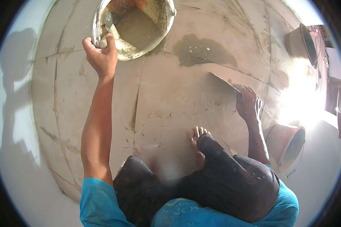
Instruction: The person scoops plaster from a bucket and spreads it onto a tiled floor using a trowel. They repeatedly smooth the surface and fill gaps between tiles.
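My left hand (102, 55) is closed at the near left rim of a large, stained bucket (161, 45), thumb inside and fingers outside. Murky greyish liquid (138, 30) lies in the bucket. A pale, pointed piece (114, 32) shows just beyond my thumb; I cannot tell what it is. My right hand (249, 103) grips a flat, thin-bladed trowel (224, 83), its blade slanting up and left, low over the tiled floor. Beyond the blade spreads a dark wet patch (202, 51) with a few bubbles.
Large beige floor tiles (170, 94) carry smears and dark joints. Two more buckets stand to the right, a far one (300, 43) and a near one (288, 145) with a wire handle. My bare foot (197, 142) rests between my hands. A white wall (15, 125) bounds the left side.
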`<state>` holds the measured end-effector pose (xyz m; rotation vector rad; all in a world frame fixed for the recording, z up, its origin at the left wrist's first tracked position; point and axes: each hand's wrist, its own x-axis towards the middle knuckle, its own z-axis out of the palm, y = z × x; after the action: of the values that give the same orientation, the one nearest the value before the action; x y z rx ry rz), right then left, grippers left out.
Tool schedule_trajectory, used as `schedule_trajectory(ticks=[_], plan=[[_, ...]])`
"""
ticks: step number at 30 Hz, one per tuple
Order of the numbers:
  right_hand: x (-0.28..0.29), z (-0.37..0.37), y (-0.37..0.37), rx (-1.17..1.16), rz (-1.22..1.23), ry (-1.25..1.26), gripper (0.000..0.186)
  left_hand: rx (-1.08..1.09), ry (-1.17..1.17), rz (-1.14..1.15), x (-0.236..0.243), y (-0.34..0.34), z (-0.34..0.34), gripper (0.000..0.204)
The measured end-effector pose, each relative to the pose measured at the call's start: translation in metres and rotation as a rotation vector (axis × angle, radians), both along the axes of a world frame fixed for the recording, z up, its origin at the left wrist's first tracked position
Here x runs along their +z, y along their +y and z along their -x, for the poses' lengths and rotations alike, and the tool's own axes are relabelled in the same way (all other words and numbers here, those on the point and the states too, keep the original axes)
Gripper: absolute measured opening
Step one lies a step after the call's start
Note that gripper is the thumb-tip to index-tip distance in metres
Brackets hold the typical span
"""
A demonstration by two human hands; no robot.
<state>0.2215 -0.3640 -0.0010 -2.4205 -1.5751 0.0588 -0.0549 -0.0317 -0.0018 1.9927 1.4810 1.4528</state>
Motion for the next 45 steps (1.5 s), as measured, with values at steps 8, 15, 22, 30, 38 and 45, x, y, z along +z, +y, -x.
schedule_trajectory(ticks=[8, 15, 22, 30, 38, 45], plan=[[0.000, -0.001, -0.002, -0.018, 0.024, -0.009, 0.031, -0.014, -0.005, -0.037, 0.003, -0.003, -0.002, 0.043], [0.008, 0.001, 0.000, -0.037, 0.069, -0.002, 0.032, -0.020, 0.018, -0.027, 0.005, -0.005, -0.002, 0.043], [0.003, -0.002, -0.002, -0.037, 0.046, 0.015, 0.032, -0.050, -0.005, -0.040, 0.005, -0.006, -0.003, 0.042], [0.003, 0.000, -0.002, -0.044, 0.076, 0.002, 0.032, -0.059, 0.001, -0.024, 0.005, -0.007, -0.001, 0.047], [0.000, -0.001, -0.002, -0.050, 0.082, 0.002, 0.031, -0.060, 0.013, 0.099, 0.008, -0.011, -0.001, 0.052], [-0.003, -0.004, -0.001, -0.033, 0.078, -0.005, 0.028, -0.039, -0.002, -0.067, 0.001, -0.005, -0.001, 0.045]])
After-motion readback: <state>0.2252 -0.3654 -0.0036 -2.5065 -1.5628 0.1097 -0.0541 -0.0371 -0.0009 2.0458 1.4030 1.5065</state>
